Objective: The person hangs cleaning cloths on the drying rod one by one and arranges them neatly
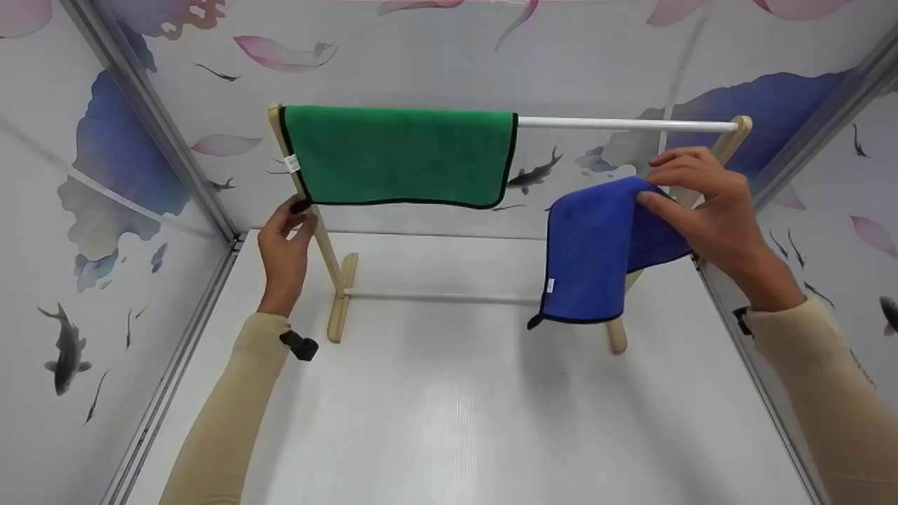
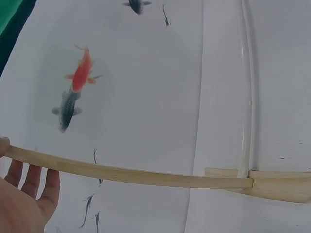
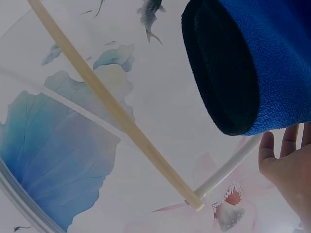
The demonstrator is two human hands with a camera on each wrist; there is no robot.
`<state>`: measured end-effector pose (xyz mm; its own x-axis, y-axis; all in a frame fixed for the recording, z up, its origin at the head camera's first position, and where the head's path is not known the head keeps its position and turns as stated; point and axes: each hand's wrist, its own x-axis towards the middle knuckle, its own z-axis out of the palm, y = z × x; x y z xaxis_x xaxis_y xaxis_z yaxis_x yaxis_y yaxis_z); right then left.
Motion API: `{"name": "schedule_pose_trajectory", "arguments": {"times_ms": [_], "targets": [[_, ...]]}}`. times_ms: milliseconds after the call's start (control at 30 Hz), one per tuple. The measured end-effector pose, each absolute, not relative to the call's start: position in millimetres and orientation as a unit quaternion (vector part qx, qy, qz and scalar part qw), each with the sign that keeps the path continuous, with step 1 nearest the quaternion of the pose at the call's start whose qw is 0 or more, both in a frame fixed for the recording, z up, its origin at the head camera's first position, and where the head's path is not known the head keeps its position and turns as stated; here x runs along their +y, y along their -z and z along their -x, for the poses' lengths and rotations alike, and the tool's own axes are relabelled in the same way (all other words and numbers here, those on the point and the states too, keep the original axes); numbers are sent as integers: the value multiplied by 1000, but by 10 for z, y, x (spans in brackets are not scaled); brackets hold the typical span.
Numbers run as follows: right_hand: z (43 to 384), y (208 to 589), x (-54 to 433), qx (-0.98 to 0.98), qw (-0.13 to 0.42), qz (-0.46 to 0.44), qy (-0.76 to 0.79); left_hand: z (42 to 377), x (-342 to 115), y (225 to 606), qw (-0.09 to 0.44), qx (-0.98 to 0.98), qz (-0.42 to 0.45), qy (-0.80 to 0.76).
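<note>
A green towel (image 1: pixel 400 154) with black edging and a white tag hangs over the left part of the white top bar (image 1: pixel 624 124) of a wooden drying rack. My left hand (image 1: pixel 284 245) grips the rack's left post (image 1: pixel 326 245) just below the towel's lower corner, whose black loop touches my fingers. The thumb and several fingers lie on opposite sides of the post (image 2: pixel 121 174) in the left wrist view. My right hand (image 1: pixel 715 210) pinches the upper part of a blue towel (image 1: pixel 589 252), which hangs in folds before the right post. Its lower folds (image 3: pixel 286 73) fill the right wrist view's upper right.
A white lower bar (image 1: pixel 435 297) joins the rack's wooden feet (image 1: pixel 337 319) on the white table (image 1: pixel 435 407). Walls printed with fish and petals enclose the back and sides, with metal frame strips (image 1: pixel 154 126) at the corners.
</note>
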<state>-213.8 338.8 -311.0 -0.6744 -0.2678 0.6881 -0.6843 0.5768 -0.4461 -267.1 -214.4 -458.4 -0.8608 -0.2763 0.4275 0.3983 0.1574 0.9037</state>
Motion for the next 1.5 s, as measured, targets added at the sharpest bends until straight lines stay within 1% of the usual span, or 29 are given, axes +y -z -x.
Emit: {"name": "schedule_pose_trajectory", "arguments": {"times_ms": [200, 433, 733, 933, 1033, 1167, 1300, 1500], "targets": [[2164, 2941, 3359, -844, 282, -285, -357, 2663, -2143, 4593, 265, -714, 39, 647], [2235, 2815, 3362, -834, 304, -295, -353, 2672, -2144, 4597, 264, -715, 42, 645], [2315, 2550, 3351, -827, 323, -265, -376, 2669, -2152, 4588, 259, -717, 40, 646], [2384, 2352, 3332, -810, 349, -227, -412, 2662, -2157, 4581, 249, -718, 42, 648], [2426, 2271, 3347, -813, 356, -238, -395, 2659, -2156, 4583, 247, -720, 40, 648], [2452, 2205, 3336, -815, 363, -238, -384, 2659, -2150, 4585, 244, -722, 38, 647], [2425, 2164, 3249, -816, 369, -203, -396, 2659, -2146, 4582, 243, -723, 36, 646], [2393, 2131, 3136, -824, 361, -175, -401, 2661, -2160, 4575, 248, -724, 34, 642]]}}
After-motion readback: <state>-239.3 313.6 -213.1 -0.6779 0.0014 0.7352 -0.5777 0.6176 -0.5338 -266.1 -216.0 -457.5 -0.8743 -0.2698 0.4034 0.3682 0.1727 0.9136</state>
